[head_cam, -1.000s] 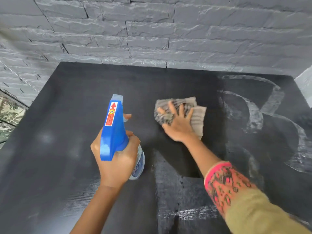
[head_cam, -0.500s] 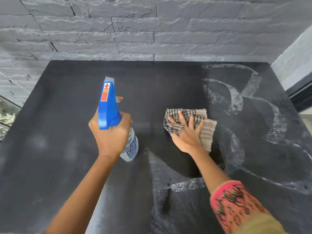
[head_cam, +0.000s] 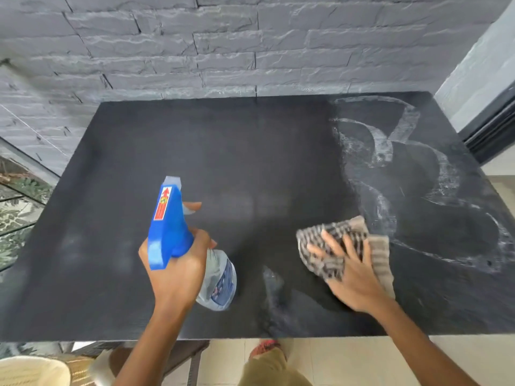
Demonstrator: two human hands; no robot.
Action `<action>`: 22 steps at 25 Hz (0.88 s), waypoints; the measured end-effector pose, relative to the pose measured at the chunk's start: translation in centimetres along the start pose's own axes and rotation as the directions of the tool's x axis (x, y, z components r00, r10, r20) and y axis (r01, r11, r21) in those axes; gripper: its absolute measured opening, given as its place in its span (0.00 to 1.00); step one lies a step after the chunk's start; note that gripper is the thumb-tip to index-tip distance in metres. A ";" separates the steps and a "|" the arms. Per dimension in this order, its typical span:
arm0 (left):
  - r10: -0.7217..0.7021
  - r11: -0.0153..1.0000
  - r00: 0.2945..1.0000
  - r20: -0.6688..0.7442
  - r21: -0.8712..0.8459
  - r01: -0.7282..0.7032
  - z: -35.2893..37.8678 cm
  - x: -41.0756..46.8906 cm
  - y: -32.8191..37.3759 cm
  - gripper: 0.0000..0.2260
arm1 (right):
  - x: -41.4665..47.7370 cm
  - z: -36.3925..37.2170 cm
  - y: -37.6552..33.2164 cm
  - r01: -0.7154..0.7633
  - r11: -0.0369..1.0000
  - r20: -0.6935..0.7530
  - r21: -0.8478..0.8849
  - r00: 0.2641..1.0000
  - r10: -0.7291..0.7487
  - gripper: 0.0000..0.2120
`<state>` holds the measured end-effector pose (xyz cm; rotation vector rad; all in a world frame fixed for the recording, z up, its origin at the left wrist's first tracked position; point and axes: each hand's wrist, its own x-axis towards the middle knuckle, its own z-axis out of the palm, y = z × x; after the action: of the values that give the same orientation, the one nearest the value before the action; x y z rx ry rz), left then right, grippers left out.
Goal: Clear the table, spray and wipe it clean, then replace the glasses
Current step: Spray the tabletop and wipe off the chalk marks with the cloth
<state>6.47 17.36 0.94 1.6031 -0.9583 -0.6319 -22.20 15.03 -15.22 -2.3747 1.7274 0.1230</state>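
Home interior: grey stone-clad wall [head_cam: 223,51], black table [head_cam: 195,151], tiled floor [head_cam: 348,360], woven basket [head_cam: 36,370].

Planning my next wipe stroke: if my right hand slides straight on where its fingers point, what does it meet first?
Only bare table, it seems, until the brick wall. The right hand presses the cloth; the white smears lie to its right.

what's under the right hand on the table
A checked cloth lies under the right hand, whose spread fingers press it flat on the black table. The part of the cloth beneath the palm is covered, and so is the tabletop below the cloth.
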 end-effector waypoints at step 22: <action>0.080 0.997 0.997 -0.013 -0.011 -0.080 -1.0 -4.5 -1.3 0.12 | -2.0 1.4 -11.3 0.059 0.995 0.016 0.084 0.998 -0.060 0.30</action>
<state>5.20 21.77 -0.49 1.5495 -1.0030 -0.5706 -12.04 20.56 -14.91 -2.3543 1.6187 0.0623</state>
